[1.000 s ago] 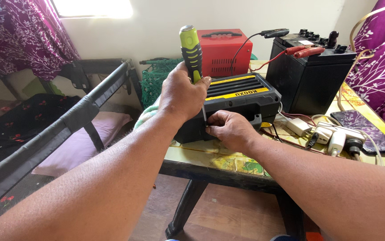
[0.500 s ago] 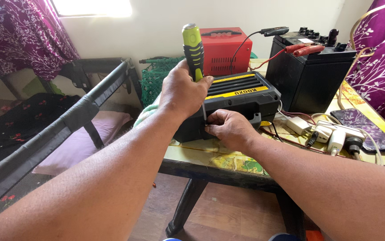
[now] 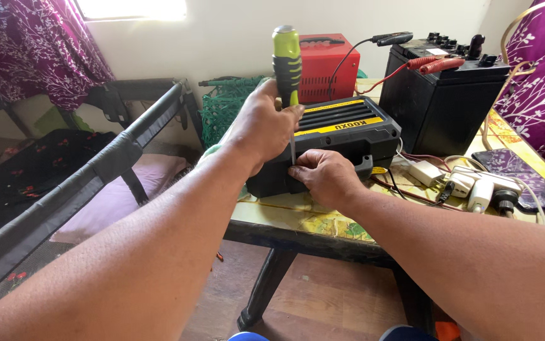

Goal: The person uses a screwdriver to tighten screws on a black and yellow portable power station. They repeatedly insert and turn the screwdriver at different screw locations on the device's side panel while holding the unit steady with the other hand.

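Roughly centre frame, table [image 3: 297, 222] with patterned yellow top, everything placed off the black box [image 3: 342, 142] with yellow stripes that sits on it near the front edge. Behind-right of the box: big black battery [image 3: 440, 104] with red clamp [image 3: 440, 63] on top. Directly behind the box: red charger unit [image 3: 326, 66]. Right of the box: dark phone [image 3: 522, 177] lying flat, white adapters [image 3: 474, 186] and tangled cables between phone and box. Left of the box, off the table: black padded rail [image 3: 105, 161], purple curtain [image 3: 29, 44] further back. Left hand [image 3: 263, 126] at the box's near-left top corner, closed around a green-and-black screwdriver [image 3: 287, 63], handle upright, thin shaft running down the box's front face. Right hand [image 3: 326, 177] pressed on the box's front face, fingers curled against it by the shaft tip; cannot tell if it pinches anything.
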